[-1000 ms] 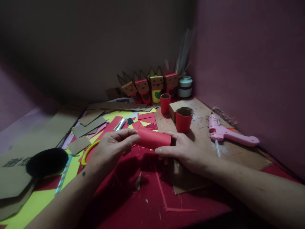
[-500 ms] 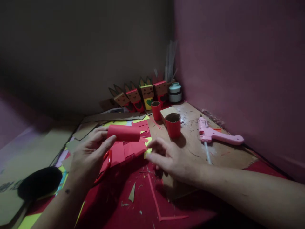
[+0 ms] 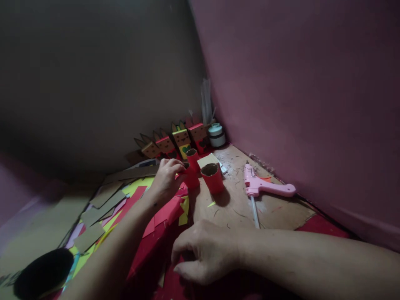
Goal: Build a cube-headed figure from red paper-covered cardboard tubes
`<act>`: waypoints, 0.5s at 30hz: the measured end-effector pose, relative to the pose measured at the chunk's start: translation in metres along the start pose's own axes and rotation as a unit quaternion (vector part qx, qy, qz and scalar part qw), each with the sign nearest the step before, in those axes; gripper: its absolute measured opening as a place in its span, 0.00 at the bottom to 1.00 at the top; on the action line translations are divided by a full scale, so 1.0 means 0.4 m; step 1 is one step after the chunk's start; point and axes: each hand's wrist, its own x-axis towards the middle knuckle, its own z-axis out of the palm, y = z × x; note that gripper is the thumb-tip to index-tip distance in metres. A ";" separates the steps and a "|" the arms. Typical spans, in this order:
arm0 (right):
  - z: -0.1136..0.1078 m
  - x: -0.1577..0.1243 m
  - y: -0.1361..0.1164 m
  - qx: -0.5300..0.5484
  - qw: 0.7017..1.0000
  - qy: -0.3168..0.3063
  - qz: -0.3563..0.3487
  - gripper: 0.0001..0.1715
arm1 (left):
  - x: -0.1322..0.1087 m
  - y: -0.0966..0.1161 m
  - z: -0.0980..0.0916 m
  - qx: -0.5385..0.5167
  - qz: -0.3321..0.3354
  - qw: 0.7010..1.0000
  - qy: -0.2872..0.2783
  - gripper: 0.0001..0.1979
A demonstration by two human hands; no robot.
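The red tubes look like matt paper over cardboard, the glue gun like smooth plastic.

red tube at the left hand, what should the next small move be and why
I'd probably loosen the left hand and release the red tube: it is upright and seems to stand on the cardboard, near the rear red tube and wide red tube.

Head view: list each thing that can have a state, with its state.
Left red tube: upright, held
Left hand: gripping that tube
Right hand: loosely curled, empty
Rear red tube: upright, open
Right red tube: upright, open
Glue gun: on its side
Paper scraps: scattered, overlapping
Eared figures: lined up
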 end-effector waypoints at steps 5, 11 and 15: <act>-0.004 0.005 -0.006 -0.023 0.999 -0.023 0.013 0.15 | -0.016 -0.002 0.009 -0.013 -0.019 1.000 0.017 0.10; -0.008 0.004 -0.007 -0.022 0.999 -0.032 0.019 0.16 | -0.038 -0.008 0.007 -0.185 -0.184 0.965 0.018 0.31; -0.005 0.004 -0.004 -0.024 0.999 -0.027 0.009 0.16 | -0.043 0.025 0.045 -0.314 -0.326 0.892 -0.010 0.40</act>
